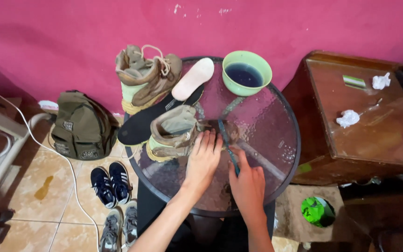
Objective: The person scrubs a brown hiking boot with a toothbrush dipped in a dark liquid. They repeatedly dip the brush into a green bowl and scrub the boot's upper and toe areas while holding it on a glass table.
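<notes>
Tan boot [178,133] pinned by my left hand [204,158], right hand [247,182] fingers gripping a brush [227,144]; hard scrubbing could tip the bowl [247,72] at the surface's far edge.

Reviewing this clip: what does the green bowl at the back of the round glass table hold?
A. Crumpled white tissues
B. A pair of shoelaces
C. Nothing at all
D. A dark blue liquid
D. The green bowl on the glass table is filled with a dark blue liquid, while the left hand presses on the boot and the right hand holds a thin brush to it.
</notes>
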